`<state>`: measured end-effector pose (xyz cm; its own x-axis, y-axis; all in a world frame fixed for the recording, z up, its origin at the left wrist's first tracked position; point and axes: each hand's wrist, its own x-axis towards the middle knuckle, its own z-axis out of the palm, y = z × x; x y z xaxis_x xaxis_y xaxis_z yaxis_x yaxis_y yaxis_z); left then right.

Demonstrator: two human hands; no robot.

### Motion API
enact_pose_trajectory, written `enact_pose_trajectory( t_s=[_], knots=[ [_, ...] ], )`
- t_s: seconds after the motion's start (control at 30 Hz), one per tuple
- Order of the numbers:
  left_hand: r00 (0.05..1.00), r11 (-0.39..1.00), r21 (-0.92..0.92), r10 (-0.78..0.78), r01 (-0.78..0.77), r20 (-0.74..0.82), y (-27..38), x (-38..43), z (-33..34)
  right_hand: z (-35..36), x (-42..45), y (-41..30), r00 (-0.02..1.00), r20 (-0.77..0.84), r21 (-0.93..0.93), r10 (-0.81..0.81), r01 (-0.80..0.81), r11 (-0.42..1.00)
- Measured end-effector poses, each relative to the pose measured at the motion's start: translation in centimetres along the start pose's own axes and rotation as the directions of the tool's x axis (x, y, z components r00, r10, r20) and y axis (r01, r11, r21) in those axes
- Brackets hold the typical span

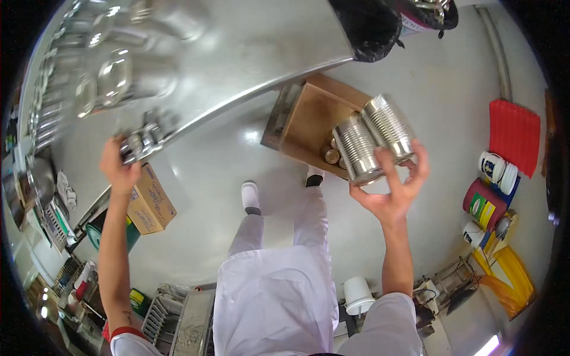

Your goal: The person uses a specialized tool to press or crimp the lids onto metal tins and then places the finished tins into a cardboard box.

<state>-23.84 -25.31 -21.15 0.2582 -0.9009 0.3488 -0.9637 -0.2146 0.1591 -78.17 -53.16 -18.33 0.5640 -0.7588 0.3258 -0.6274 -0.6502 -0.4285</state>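
Two ribbed metal cans (374,138) are side by side in the grip of my right hand (398,187), above an open cardboard box (307,120). Several small round metal-looking items (332,156) lie inside that box. At the left, my left hand (119,167) is shut on a blurred shiny metal object (142,142) at the edge of a steel table (267,49); its exact kind cannot be told. Blurred, shiny cans or jars (116,80) lie on the table's left part.
A black plastic bag (367,26) hangs over the table's far end. A closed cardboard carton (151,202) is below my left hand. Red matting (514,135), a white bucket (492,164) and other containers line the right wall. Another white bucket (357,293) is behind me.
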Motion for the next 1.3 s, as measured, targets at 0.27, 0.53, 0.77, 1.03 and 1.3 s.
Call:
enact_pose_trajectory(
  t_s=[0.27,0.53,0.77,1.03,1.3],
  knots=[
    [0.999,0.998,-0.035,-0.044,0.045,0.023,1.7,2.2,-0.8,-0.7,17.1,-17.4,0.983,0.037,0.037,-0.179,0.178,0.983],
    [0.998,0.997,-0.049,-0.066,0.067,0.024,0.0,0.4,0.2,4.8,17.1,-17.4,0.973,-0.129,0.392,-0.191,0.227,0.891],
    [0.994,0.992,-0.071,-0.096,0.1,0.06,-7.4,-5.0,1.0,13.1,-6.6,4.2,0.939,0.118,0.341,0.322,-0.343,0.875],
    [0.996,0.997,0.022,-0.07,0.069,0.063,-18.1,-9.9,-6.1,28.6,-21.7,28.4,0.627,0.776,-0.131,-0.072,0.272,0.953],
    [0.994,0.987,0.152,-0.072,0.058,0.087,-18.1,-11.6,-8.2,31.8,-20.1,29.8,0.271,0.956,-0.004,-0.111,0.389,0.921]
  ],
)
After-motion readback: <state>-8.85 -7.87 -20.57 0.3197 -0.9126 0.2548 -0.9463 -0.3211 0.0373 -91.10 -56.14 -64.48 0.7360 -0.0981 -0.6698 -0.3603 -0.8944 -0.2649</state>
